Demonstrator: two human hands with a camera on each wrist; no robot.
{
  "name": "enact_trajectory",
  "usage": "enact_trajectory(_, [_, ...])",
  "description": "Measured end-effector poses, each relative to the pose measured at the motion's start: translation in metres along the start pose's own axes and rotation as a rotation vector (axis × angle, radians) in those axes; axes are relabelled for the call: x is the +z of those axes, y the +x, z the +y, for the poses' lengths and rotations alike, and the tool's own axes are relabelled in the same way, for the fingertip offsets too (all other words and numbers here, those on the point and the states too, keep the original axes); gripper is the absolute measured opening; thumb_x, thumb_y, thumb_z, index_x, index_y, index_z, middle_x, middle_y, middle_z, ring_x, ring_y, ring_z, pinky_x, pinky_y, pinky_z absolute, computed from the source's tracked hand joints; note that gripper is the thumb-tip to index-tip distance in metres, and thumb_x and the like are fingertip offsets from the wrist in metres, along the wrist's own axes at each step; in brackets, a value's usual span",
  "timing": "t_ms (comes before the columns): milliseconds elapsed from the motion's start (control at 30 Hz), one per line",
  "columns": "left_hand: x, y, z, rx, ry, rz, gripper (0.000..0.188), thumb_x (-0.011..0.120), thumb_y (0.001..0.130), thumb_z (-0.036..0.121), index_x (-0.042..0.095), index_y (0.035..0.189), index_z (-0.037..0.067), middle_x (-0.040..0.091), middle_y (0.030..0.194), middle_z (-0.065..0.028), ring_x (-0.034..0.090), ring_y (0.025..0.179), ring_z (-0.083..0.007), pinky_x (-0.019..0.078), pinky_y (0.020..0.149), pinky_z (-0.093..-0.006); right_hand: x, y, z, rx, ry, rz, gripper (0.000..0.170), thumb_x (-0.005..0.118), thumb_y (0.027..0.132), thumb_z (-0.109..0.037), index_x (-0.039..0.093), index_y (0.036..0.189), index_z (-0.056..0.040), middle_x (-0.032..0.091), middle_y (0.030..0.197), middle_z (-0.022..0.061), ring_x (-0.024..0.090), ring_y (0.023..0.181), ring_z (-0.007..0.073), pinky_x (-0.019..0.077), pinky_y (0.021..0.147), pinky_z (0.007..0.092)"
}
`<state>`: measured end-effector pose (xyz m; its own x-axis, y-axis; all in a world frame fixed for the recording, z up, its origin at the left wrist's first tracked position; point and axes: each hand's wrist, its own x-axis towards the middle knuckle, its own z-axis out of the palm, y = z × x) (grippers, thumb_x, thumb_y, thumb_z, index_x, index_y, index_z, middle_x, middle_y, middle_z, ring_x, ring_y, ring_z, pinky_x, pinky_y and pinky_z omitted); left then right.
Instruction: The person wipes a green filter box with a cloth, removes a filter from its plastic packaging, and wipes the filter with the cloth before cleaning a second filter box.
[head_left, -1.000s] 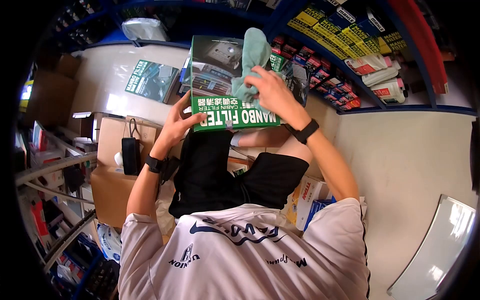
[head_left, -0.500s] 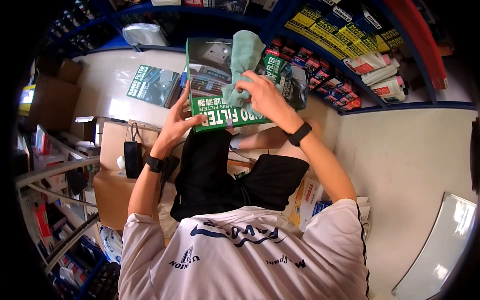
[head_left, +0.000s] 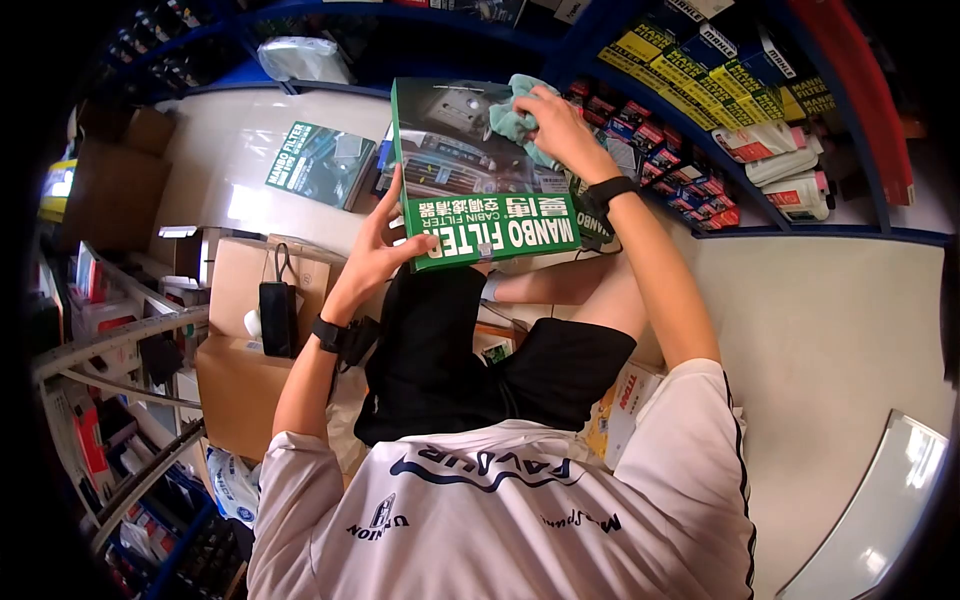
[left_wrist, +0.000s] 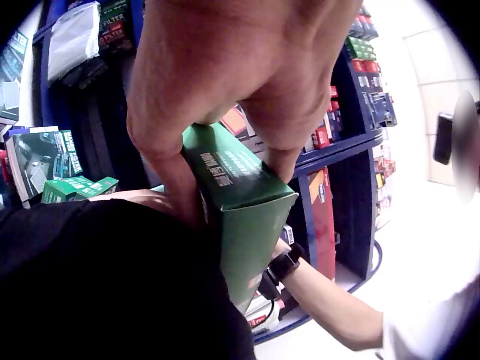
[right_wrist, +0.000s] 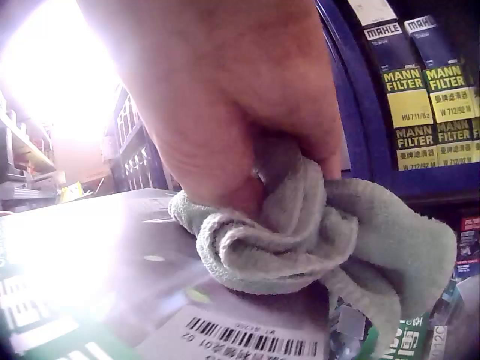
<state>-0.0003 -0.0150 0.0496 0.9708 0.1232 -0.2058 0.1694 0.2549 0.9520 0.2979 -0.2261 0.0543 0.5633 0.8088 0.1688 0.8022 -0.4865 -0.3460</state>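
A green and dark cabin filter box (head_left: 470, 150) is held above the person's lap, its printed face turned up. My left hand (head_left: 382, 240) grips the box at its left end, thumb on the printed face; in the left wrist view its fingers straddle the green box end (left_wrist: 247, 195). My right hand (head_left: 562, 125) pinches a bunched pale green cloth (head_left: 515, 120) at the box's far right corner. In the right wrist view the cloth (right_wrist: 277, 232) lies folded under the fingers against the glossy face, beside a barcode label (right_wrist: 240, 337).
Another filter box (head_left: 320, 165) lies on the floor at the far left. Blue shelves with yellow filter boxes (head_left: 690, 70) and white bottles (head_left: 775, 165) stand at the right. Cardboard cartons (head_left: 245, 390) with a black phone-like device (head_left: 278, 315) are at the left, beside a metal frame (head_left: 120, 340).
My right hand has moved the cloth from the middle of the printed face toward the far right corner, uncovering the lettering. My left hand keeps its hold on the box.
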Motion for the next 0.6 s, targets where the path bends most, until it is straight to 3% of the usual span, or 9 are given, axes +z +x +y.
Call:
enact_trajectory(167, [-0.004,0.004,-0.016,0.064,-0.013,-0.011,0.117,0.081,0.089,-0.002,0.008,0.180,0.013,0.059,0.155,-0.0191,0.067,0.126,-0.0220,0.0576,0.106,-0.0361,0.002,0.024,0.026,0.076,-0.022,-0.022,0.042,0.084,0.082,0.006,0.070,0.119,-0.0078,0.063,0.124,0.0154,0.067,0.113,0.0453,0.0556,0.092,0.0539])
enact_trajectory(333, [-0.004,0.003,-0.019,0.088,-0.001,-0.012,0.120,0.082,0.090,0.001,0.004,0.180,0.015,0.057,0.157,-0.0197,0.068,0.125,-0.0221,0.0576,0.107,-0.0363,0.009,0.038,0.050,0.008,0.023,0.085,0.038,0.082,0.085,0.006,0.070,0.118,-0.0096,0.063,0.117,0.0147,0.067,0.107,0.0456,0.0536,0.090,0.0537])
enact_trajectory(600, [-0.003,-0.003,-0.018,0.021,-0.008,-0.005,0.119,0.083,0.091,0.002,0.004,0.180,0.012,0.065,0.144,-0.0143,0.068,0.123,-0.0220,0.0574,0.105,-0.0367,-0.004,0.015,0.034,0.005,-0.031,0.026,0.040,0.089,0.083,-0.004,0.071,0.118,-0.0121,0.064,0.121,0.0124,0.068,0.107,0.0438,0.0564,0.093,0.0515])
